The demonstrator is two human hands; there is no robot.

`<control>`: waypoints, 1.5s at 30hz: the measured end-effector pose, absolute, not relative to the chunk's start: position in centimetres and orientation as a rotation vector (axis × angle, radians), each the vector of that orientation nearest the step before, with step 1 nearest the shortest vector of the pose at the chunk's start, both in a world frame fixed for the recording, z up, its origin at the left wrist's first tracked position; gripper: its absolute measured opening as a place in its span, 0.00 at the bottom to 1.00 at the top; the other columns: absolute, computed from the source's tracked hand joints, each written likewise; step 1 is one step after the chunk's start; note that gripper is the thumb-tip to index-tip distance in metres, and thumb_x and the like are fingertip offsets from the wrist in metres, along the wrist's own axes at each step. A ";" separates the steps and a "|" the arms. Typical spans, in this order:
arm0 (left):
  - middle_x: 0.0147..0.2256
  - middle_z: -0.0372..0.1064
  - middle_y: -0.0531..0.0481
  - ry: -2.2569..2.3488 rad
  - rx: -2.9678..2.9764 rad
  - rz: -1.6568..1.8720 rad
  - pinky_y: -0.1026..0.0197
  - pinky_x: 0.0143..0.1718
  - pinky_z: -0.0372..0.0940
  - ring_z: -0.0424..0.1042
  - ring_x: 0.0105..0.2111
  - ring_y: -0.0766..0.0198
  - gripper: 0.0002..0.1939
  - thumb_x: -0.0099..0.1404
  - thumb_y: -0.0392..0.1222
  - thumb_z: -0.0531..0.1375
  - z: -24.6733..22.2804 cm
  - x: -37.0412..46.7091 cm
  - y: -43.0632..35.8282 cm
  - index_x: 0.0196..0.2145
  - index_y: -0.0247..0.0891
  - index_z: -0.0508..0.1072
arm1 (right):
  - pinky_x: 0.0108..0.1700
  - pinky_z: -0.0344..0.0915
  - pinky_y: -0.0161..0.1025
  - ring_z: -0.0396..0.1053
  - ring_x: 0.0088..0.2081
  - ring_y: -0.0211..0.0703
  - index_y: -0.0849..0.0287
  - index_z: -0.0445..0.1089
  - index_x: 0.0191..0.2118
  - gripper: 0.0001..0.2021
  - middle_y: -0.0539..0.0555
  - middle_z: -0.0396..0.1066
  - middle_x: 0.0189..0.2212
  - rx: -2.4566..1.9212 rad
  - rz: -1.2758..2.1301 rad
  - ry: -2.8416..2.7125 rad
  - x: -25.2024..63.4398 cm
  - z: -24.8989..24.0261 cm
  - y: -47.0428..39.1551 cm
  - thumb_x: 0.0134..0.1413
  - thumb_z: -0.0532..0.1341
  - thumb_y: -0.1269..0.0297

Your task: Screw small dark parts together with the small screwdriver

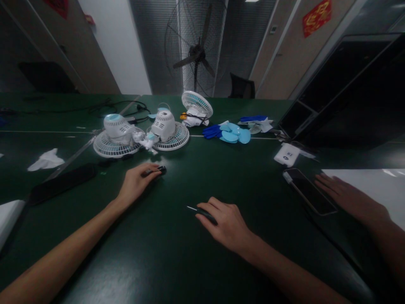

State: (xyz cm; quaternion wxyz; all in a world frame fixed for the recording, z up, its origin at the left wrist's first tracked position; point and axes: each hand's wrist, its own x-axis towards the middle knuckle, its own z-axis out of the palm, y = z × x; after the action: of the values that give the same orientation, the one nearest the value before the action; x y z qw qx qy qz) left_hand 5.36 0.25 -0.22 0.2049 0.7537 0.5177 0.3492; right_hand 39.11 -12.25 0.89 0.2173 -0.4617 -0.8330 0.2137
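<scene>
My left hand (139,179) is closed around a small black object (162,169) just above the green table; its kind is too unclear to name. In my right hand (226,221) lies a small screwdriver (207,215) with a dark handle, its thin metal shaft pointing left. Beyond my left hand, white fan heads with round grilles sit on the table: one at left (117,135), one beside it (164,128), and a third tilted up (196,107) farther back. Light blue fan blades (234,133) rest by dark blue gloves (211,131).
A co-worker's hand (348,196) lies at right beside a phone (311,191). Near it are a white box (287,154) and a large black screen (344,93). At left are a crumpled tissue (47,160) and a long black object (63,183). Cables (107,105) run along the back.
</scene>
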 end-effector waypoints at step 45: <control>0.35 0.76 0.48 1.552 1.826 1.162 0.56 0.42 0.69 0.77 0.36 0.55 0.19 0.77 0.57 0.52 -1.0 5.4 0.6 0.54 0.40 0.67 | 0.37 0.72 0.36 0.75 0.38 0.40 0.56 0.75 0.56 0.12 0.52 0.75 0.44 -1.318 0.562 -2.387 39.0 1.2 -12.1 0.72 0.63 0.63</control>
State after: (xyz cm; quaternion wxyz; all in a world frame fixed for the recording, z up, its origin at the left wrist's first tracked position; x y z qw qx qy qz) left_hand 5.36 0.59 -0.98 0.2369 0.6662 0.5660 0.4239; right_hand 39.00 -12.10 1.23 0.1778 -0.4659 -0.8437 0.1986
